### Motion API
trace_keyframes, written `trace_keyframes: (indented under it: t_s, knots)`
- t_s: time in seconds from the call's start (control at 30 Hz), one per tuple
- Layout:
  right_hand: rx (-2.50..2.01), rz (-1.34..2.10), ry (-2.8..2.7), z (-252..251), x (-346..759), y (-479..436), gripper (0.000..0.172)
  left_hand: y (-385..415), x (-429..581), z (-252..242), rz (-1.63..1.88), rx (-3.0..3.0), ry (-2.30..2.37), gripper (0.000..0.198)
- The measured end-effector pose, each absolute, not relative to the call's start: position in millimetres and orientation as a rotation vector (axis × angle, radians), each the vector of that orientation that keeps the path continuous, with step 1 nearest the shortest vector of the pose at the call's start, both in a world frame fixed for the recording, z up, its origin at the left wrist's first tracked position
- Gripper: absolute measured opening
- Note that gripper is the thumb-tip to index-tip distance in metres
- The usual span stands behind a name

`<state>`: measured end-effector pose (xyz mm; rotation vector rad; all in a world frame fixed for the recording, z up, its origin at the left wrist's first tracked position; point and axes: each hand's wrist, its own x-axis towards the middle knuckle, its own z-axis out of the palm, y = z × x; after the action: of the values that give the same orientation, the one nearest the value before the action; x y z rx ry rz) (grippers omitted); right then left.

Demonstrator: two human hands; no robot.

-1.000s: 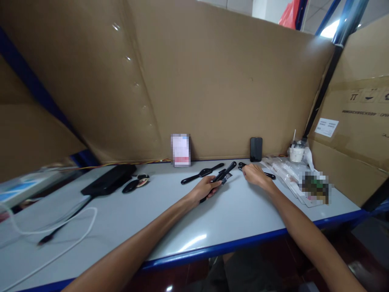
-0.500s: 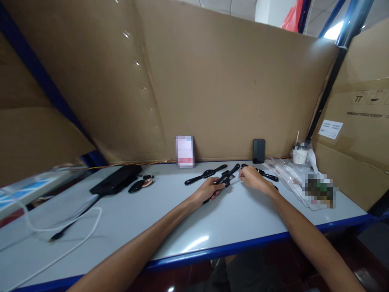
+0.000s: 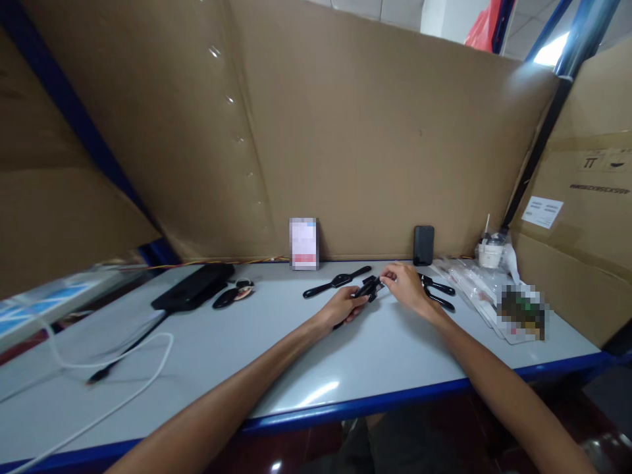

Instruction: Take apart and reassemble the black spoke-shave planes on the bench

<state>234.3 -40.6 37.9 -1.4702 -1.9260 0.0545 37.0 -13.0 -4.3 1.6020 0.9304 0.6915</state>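
Right hand moved left onto the strap my left hand grips, pinching its far end; strap runs near-left to far-right between hands.

Bare grey table lies open in front of and between the forearms. Behind the hands, a black strap piece, a phone and the cardboard wall close the way; plastic packets crowd the right, a white cable the left.
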Motion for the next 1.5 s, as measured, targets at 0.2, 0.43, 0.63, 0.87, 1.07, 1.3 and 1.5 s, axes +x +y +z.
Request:
trace_keyframes:
  t_s: [0.2, 0.43, 0.63, 0.87, 1.07, 1.3, 1.5]
  knots:
    - [-1.387, 0.074, -2.002, 31, 224, -42, 0.011, -14, 37, -4, 0.693, 1.617, 0.926, 0.036]
    - [-1.395, 0.048, -2.102, 24, 216, -44, 0.01, -15, 36, -3, 0.694, 1.628, 0.904, 0.037]
    - [-1.397, -0.073, -2.24, 22, 209, -51, 0.013, -13, 37, -4, 0.681, 1.618, 0.907, 0.037]
    - [-1.311, -0.079, -2.435, 24, 206, -58, 0.024, -9, 34, -1, 0.59, 1.583, 0.917, 0.037]
    - [-1.412, 0.084, -2.254, 19, 206, -48, 0.019, -5, 29, 1, 0.488, 1.564, 0.919, 0.033]
    - [-1.505, 0.345, -2.012, 10, 205, -35, 0.013, 1, 24, 0, 0.437, 1.541, 0.895, 0.036]
    - [-1.408, 0.459, -2.047, 18, 215, -38, 0.008, -1, 22, 3, 0.415, 1.535, 0.861, 0.036]
